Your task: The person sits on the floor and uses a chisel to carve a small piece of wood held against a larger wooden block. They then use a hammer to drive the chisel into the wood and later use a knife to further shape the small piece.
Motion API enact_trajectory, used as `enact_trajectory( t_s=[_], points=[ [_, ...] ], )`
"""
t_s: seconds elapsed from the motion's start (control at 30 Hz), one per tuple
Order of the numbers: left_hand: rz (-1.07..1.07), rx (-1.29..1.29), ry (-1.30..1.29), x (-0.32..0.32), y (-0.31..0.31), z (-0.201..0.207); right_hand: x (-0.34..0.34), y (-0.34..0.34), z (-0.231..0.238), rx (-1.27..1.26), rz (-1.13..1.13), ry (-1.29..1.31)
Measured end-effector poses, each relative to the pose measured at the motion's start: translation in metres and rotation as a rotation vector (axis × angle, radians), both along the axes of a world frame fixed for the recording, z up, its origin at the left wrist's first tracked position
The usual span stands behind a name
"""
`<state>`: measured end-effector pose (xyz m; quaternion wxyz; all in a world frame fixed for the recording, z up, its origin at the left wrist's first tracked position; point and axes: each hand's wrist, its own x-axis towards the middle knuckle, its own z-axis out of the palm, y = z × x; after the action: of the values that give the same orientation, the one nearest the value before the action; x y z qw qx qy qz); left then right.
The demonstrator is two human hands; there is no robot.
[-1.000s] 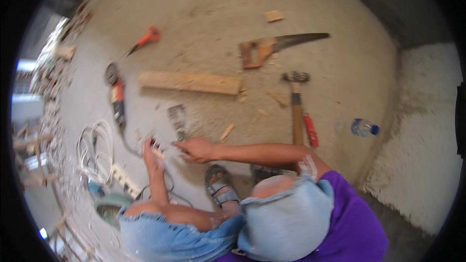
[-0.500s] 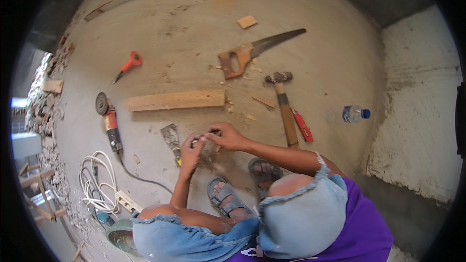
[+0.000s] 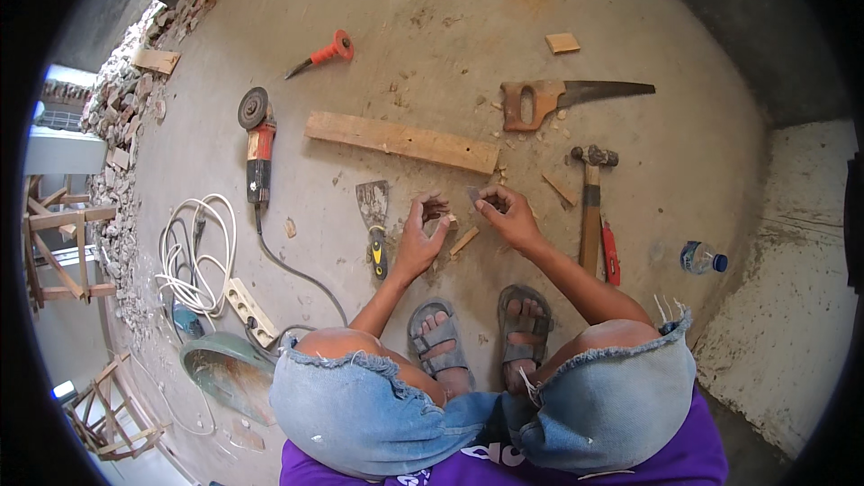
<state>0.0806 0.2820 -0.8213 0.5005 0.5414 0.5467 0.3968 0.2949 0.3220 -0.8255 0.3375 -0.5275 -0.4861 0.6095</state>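
The thin, flat dark piece was pinched in my right hand, above the floor; its lower end was covered. My left hand stood apart, half-curled beside a small pale piece; I could not tell whether it was gripped. The timber lay beyond.

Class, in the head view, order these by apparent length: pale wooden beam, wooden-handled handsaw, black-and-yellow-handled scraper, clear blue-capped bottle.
1. Wooden beam
2. Handsaw
3. Scraper
4. Bottle
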Motion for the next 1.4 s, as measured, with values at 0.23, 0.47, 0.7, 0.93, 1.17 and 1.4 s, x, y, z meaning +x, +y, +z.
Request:
enact_trajectory(
  t_s=[0.23,0.47,0.7,0.93,1.17,1.4],
  points=[
    [-0.066,-0.070,0.204,-0.003,-0.003,0.011,0.005,-0.008,-0.014,0.033,0.086,-0.031],
    [-0.029,-0.183,-0.094,0.002,-0.013,-0.003,0.002,-0.012,0.005,0.147,0.086,-0.177],
    [-0.041,-0.213,-0.218,-0.006,-0.017,-0.020,-0.006,-0.019,0.027,0.495,0.159,-0.222],
    [-0.046,-0.194,-0.278,-0.005,-0.020,-0.014,-0.019,-0.027,0.030,0.601,0.218,-0.279],
    [-0.041,-0.235,-0.328,0.004,-0.015,-0.012,-0.010,-0.023,0.024,0.622,0.254,-0.333],
    [0.033,-0.090,-0.016,-0.014,-0.020,0.001,-0.021,-0.027,0.017,0.572,0.292,-0.288]
  ],
)
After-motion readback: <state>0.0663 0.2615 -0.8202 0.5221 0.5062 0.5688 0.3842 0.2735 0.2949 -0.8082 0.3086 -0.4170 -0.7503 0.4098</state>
